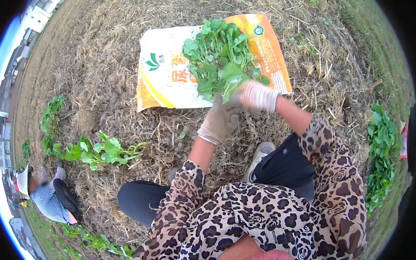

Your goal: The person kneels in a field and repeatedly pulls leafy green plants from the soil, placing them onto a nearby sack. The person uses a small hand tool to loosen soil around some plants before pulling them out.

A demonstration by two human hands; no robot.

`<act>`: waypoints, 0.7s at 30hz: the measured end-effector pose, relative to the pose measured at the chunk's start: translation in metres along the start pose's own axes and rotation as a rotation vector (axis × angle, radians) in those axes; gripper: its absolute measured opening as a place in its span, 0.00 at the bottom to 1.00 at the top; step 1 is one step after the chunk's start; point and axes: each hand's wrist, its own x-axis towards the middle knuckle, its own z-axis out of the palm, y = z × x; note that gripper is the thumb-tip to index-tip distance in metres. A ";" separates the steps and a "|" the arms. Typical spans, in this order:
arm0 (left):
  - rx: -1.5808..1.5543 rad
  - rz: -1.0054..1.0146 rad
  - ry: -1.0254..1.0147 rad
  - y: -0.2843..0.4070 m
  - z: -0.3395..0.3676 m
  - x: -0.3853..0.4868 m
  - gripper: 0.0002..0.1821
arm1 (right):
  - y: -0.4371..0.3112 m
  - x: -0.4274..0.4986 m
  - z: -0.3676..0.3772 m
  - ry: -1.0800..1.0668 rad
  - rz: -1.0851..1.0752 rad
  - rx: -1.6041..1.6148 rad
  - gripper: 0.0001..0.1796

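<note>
A heap of leafy green seedlings [220, 50] lies on a flattened white and orange woven sack [164, 89] that bears printed writing. At the sack's near edge, my gloved right hand [256, 95] is closed around the stems of a few leafy seedlings [234, 77], blurred by motion. My gloved left hand [220, 120] is just below and left of it, palm turned up, fingers partly curled and close to the right hand's fingers. Whether the left fingers touch the stems cannot be told.
Straw-littered soil surrounds the sack. More leafy plants [111, 150] lie to the left, with bunches [51, 119] beyond them. A row of green plants [381, 151] is at the right by a grassy strip. A person in a white hat [51, 200] crouches at the lower left.
</note>
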 end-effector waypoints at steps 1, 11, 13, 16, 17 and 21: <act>-0.018 0.050 0.016 0.001 -0.006 -0.003 0.32 | -0.016 -0.002 0.011 -0.155 0.215 0.259 0.11; -0.034 0.290 0.251 0.044 -0.075 -0.032 0.12 | 0.106 0.007 0.021 -0.209 0.857 0.495 0.20; 0.048 0.316 0.344 0.047 -0.078 -0.032 0.13 | 0.173 0.002 0.019 -0.008 0.966 0.495 0.14; 0.125 0.319 0.509 0.045 -0.078 -0.033 0.14 | 0.252 0.005 0.035 0.031 1.029 0.286 0.13; 0.146 0.321 0.511 0.043 -0.078 -0.033 0.14 | 0.272 0.011 0.041 -0.014 1.041 0.166 0.14; 0.241 0.290 0.616 0.040 -0.078 -0.034 0.14 | 0.294 0.032 0.070 -0.209 0.864 -0.161 0.18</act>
